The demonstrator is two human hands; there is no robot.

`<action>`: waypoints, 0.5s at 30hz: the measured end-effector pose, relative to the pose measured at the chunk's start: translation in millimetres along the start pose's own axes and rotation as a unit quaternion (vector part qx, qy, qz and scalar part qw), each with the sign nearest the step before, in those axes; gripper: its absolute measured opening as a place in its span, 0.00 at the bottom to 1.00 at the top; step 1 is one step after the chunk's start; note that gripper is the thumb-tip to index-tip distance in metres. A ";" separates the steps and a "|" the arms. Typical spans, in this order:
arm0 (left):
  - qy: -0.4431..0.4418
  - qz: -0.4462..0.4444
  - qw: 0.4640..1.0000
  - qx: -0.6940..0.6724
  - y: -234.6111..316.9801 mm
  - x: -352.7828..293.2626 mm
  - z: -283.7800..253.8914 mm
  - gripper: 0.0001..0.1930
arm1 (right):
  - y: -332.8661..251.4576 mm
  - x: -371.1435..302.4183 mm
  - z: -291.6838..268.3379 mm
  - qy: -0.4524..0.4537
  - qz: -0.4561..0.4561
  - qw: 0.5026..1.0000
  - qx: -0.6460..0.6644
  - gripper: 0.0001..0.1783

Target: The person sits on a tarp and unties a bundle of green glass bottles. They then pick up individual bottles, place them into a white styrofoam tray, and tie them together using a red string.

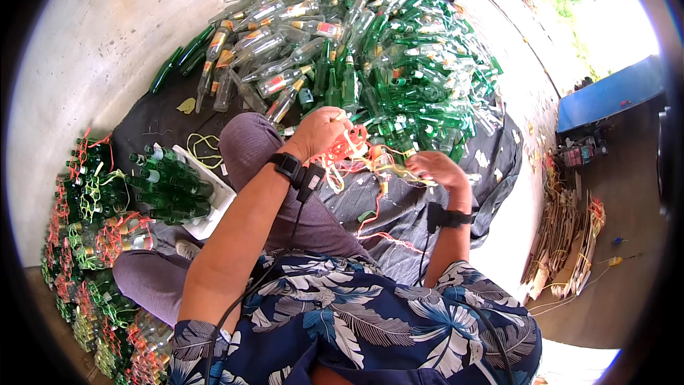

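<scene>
My left hand is closed above the near edge of a big heap of glass bottles. A small pale bit shows at its fingers, but what it grips is hidden. Just below it lies a tangle of red-pink plastic strapping, with some yellow strands mixed in. My right hand is at the heap's near right edge, its fingers curled at the end of a green glass bottle. Clear bottles with red and yellow labels lie mostly on the heap's left, green ones on its right.
On the left, green bottles stand in a white tray beside bundles of bottles tied with red and yellow strapping. A black sheet lies under the heap. Flattened cardboard and a blue bin are at right. A wall rises at left.
</scene>
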State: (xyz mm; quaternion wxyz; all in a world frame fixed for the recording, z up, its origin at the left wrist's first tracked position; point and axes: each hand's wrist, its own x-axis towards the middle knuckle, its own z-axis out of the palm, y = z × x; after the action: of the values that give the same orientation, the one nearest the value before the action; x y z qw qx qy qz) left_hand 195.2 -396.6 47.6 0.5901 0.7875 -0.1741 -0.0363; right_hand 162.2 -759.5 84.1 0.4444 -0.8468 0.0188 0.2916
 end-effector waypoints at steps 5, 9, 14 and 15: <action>-0.013 0.050 0.998 0.040 25.4 -1.6 -2.2 0.13 | -17.8 32.0 58.7 0.245 -0.225 0.938 -0.094 0.26; -0.019 0.137 0.990 -0.006 45.1 3.9 -15.7 0.16 | -60.5 87.6 136.4 0.132 -0.370 0.915 -0.086 0.30; 0.003 0.025 0.966 -0.258 150.2 2.7 -65.9 0.19 | 32.1 162.5 173.1 0.074 -0.199 0.973 -0.095 0.18; 0.044 0.067 0.941 -0.329 167.4 2.7 -79.1 0.20 | 51.7 169.3 174.3 0.092 -0.195 0.969 -0.124 0.16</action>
State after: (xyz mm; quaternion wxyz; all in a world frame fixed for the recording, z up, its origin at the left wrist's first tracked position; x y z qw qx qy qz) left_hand 179.8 -365.6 229.5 0.8244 0.5368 -0.1786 -0.0172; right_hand 204.4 -619.1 -116.5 0.3806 -0.9058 -0.1423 0.1201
